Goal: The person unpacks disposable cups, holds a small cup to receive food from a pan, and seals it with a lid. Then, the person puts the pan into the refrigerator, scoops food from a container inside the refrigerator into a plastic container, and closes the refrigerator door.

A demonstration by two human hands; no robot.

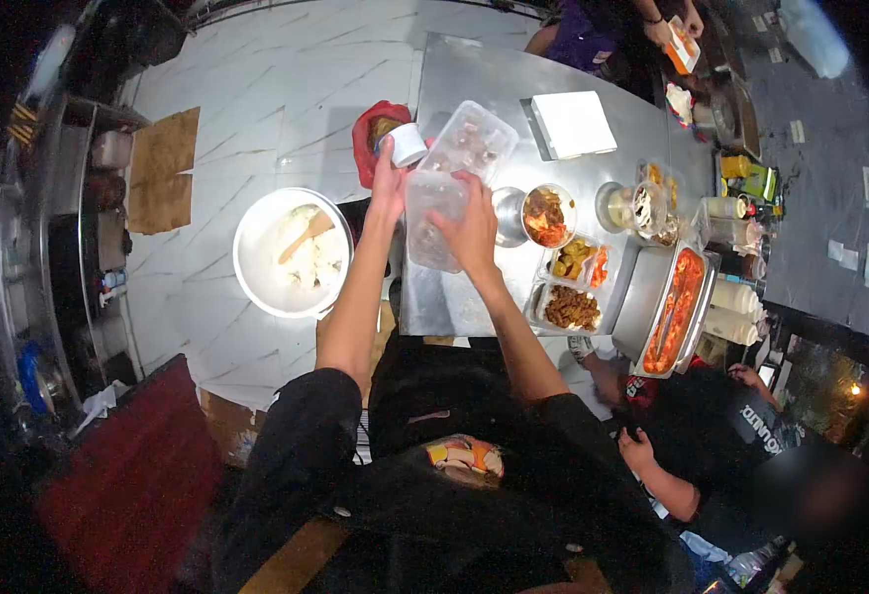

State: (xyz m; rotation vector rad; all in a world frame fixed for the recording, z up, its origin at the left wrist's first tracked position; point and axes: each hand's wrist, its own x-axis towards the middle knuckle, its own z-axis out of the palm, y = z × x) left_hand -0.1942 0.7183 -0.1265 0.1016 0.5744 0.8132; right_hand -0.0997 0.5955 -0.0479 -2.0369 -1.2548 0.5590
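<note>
My left hand (387, 188) has its fingers around a small white cup (408, 145), tilted beside a red bag (363, 148). Under my right hand (467, 230) is a clear plastic container (432, 220) at the left edge of the metal table (444, 312); its fingers grip the rim and side. A second clear container (470, 142) lies just beyond, with small pieces visible inside. To the right stand a metal bowl of red and brown food (549, 216) and a tray with several foods (573, 307).
A white tub (241, 259) with a wooden paddle stands at left. A white box (575, 124) lies at the back. A long metal pan (642, 322) sits at right. One person (687, 426) is at lower right; another's hands (677, 30) hold a package at the top.
</note>
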